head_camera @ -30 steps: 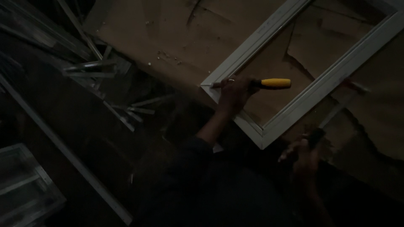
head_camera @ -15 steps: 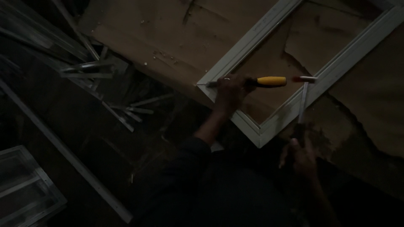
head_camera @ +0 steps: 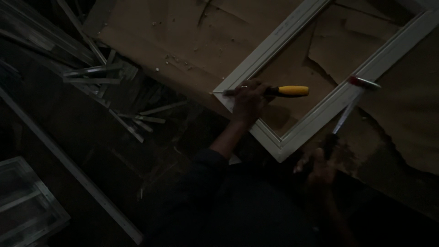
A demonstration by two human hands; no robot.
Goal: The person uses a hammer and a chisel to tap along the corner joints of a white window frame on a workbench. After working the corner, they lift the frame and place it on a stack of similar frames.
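Observation:
My left hand (head_camera: pixel 247 101) grips a yellow-handled chisel (head_camera: pixel 283 91) and holds its tip against the near left corner of a white window frame (head_camera: pixel 315 116). The frame lies flat on torn brown cardboard (head_camera: pixel 183 36). My right hand (head_camera: pixel 320 162) holds a hammer (head_camera: pixel 352 103) by its dark handle. The hammer head sits over the frame's right rail, apart from the chisel's end. The scene is dim and my right hand is blurred.
Several loose metal and plastic profile offcuts (head_camera: pixel 105 82) lie scattered on the dark floor at left. A long white strip (head_camera: pixel 68 167) runs diagonally across the floor. Another frame section (head_camera: pixel 23 206) sits at the bottom left corner.
The hammer swung up to the chisel's yellow end half a second ago and has since drawn back to the right. My left hand has kept the chisel at the frame corner.

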